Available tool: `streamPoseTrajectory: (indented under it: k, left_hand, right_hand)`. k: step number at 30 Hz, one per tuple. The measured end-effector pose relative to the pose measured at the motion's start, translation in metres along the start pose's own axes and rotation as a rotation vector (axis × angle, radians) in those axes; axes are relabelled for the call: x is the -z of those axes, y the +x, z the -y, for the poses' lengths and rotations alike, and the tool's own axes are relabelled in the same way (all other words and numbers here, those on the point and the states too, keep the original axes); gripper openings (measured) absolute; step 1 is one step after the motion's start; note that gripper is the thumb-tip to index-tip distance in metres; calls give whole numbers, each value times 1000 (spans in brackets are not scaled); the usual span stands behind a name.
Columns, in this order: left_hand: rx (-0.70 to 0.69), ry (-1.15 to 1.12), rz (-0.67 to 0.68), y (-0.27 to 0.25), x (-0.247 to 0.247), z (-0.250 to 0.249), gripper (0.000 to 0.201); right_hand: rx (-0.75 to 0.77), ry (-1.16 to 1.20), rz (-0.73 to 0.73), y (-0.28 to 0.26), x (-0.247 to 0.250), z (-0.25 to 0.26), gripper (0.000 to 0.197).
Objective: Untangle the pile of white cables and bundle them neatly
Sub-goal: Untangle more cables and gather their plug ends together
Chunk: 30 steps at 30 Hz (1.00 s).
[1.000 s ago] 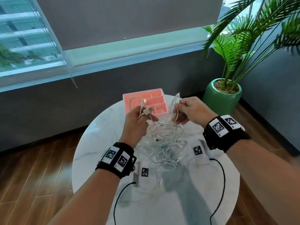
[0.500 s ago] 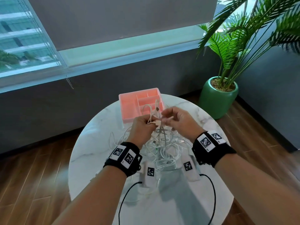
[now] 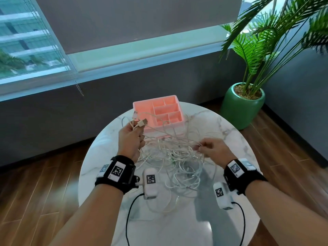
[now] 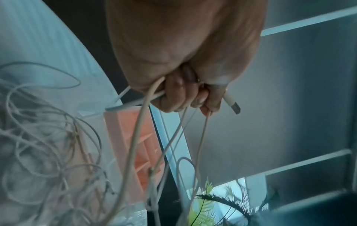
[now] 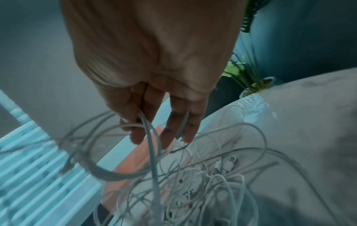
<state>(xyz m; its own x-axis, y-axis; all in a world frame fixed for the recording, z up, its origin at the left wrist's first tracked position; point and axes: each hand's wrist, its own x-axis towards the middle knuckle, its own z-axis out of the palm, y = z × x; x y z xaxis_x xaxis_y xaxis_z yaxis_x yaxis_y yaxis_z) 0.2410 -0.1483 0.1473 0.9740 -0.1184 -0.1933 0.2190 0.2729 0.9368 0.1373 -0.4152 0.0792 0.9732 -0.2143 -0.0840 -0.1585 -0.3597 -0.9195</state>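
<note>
A tangled pile of white cables (image 3: 174,160) lies in the middle of the round marble table (image 3: 230,139). My left hand (image 3: 132,137) is raised at the pile's left and grips several cable strands, with a USB plug (image 3: 142,123) and a second plug (image 3: 135,114) sticking up from the fist. In the left wrist view the curled fingers (image 4: 173,97) clamp the strands and the USB plug (image 4: 232,105) pokes out. My right hand (image 3: 209,148) is at the pile's right and pinches strands (image 5: 146,126) between thumb and forefinger, the other fingers extended.
A pink divided organiser tray (image 3: 142,107) stands at the table's far edge, some cable loops draped against it. A green pot with a palm (image 3: 242,107) stands on the wooden floor to the right. A grey wall and window lie beyond.
The hands were together above the pile; now they have drawn apart, left hand up and left with the plugs, right hand down and right, stretching strands between them.
</note>
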Motion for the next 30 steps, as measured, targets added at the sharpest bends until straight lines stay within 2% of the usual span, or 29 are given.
streamPoseTrajectory:
  k: [3,6,7,10,15,18,21,23,25,26,28,30]
  left_hand:
    - [14,20,-39,0,8,5,34]
    - [24,-20,-69,2,18,6,28]
    - [20,-31,-73,3,22,4,25]
    - [-33,-45,-67,8,34,-8,16]
    - [-136,-132,-124,17,57,-29,20]
    - [-158,-145,-159,18,60,-29,19]
    - [-137,-121,-136,14,56,-29,18]
    - [-102,-72,-72,8,49,-27,18]
    - [-73,-56,-4,1,39,-26,19]
    - [-62,-67,29,-2,33,-26,21]
    - [-49,-97,87,-6,20,-29,24]
    - [-60,-123,122,-10,11,-36,24]
  right_hand:
    - [-139,283,-84,0,8,-6,22]
    - [-296,412,-349,8,18,-19,26]
    - [-341,390,-400,11,22,-25,26]
    - [-411,186,-422,12,31,-41,24]
    - [-595,-86,-543,7,46,-70,20]
    - [-635,-264,-498,8,42,-65,20]
    - [-675,-371,-399,7,31,-41,36]
    - [-544,-394,-412,2,16,-15,54]
    - [-227,-327,-455,-4,-5,13,66]
    - [-36,-301,-422,-6,-17,26,67]
    - [219,-299,-171,-9,-42,51,65]
    - [249,-358,175,-8,-65,67,54]
